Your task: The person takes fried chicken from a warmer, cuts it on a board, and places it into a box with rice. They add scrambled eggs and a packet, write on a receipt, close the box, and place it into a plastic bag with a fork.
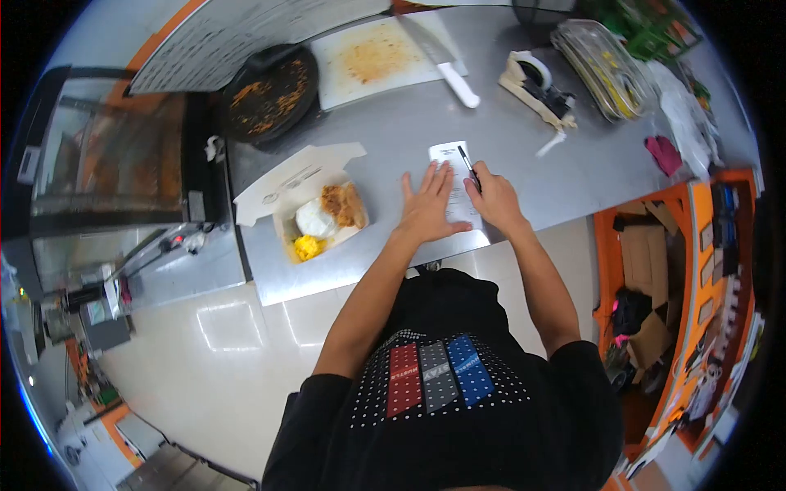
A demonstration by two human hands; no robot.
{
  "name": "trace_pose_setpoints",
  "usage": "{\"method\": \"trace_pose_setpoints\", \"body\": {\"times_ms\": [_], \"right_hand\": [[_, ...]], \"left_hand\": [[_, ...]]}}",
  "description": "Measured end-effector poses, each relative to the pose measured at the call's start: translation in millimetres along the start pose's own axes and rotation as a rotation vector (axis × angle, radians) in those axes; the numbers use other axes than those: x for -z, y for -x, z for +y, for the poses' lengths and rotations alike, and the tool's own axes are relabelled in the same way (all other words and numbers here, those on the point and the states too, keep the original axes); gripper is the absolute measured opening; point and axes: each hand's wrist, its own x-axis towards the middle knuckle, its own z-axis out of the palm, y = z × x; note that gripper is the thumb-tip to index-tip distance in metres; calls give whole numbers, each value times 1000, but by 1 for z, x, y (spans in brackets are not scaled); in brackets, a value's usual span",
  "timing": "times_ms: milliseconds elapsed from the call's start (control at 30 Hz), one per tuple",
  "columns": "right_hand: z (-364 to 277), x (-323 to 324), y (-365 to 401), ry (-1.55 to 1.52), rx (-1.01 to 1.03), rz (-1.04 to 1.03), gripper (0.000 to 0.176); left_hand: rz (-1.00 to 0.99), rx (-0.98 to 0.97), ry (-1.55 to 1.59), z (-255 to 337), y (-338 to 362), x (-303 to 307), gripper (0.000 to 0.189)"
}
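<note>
A long printed receipt (447, 150) lies flat on the steel counter in front of me. My left hand (426, 204) rests on it with the fingers spread, pressing its left side. In my right hand (494, 196) is a black pen (467, 162), gripped over the receipt's right edge. The pen points up and to the left, and where its writing end sits is hard to make out. Left of my hands stands an open paper food box (286, 233) with its lid folded back. Inside it are white rice (315, 219), a brown fried piece (342, 204) and yellow food (309, 247).
A dark pan (270, 94) with food scraps sits at the back left, beside a stained white cutting board (372, 61). A white-handled knife (458, 84) lies across the board's edge. Further right are a tape dispenser (536, 86) and a lidded clear tray (604, 69).
</note>
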Motion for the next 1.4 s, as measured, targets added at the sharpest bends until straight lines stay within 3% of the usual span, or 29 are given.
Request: {"method": "trace_pose_setpoints", "body": {"times_ms": [100,267,333,400,433,500,533,600,633,667,733,800,867,967,1067,1300,1400], "right_hand": [[-9,-8,2,250,141,-9,29],[-21,-14,4,177,83,78,34],[-32,-16,-3,86,89,172,39],[-65,-21,-22,-52,231,283,42],[-92,-24,-35,-72,314,360,41],[-147,-37,-62,-133,442,445,38],[-164,-43,-72,-172,484,448,36],[-162,-61,-85,-141,538,141,32],[-163,-68,-91,-124,563,-6,31],[-161,-73,-87,-140,520,-17,29],[-161,-82,-50,-172,433,-58,27],[-157,-112,-16,-283,395,102,27],[-159,-126,3,-376,341,211,28],[-171,-130,5,-462,271,283,31],[-182,-121,3,-500,201,248,32],[-171,-137,18,-554,108,284,37],[-161,-152,24,-520,154,315,39]], "left_hand": [[103,8,67,-3,11,-7,112],[393,-136,297,-8,76,32,79],[659,-135,226,-37,112,72,67],[914,405,-121,-81,151,101,75],[1021,513,-220,-106,156,128,81],[1114,568,-247,-142,160,157,71],[1019,541,-156,-156,167,160,62],[829,484,23,-181,178,152,44],[802,480,-118,-182,185,148,19],[785,449,-50,-179,192,142,12],[814,550,294,-168,202,109,12],[906,569,652,-156,202,64,14],[1022,489,819,-142,195,55,15],[978,484,854,-150,193,78,11],[778,685,787,-146,194,117,9],[779,609,548,-131,193,87,43],[681,646,603,-138,199,85,52]]}}
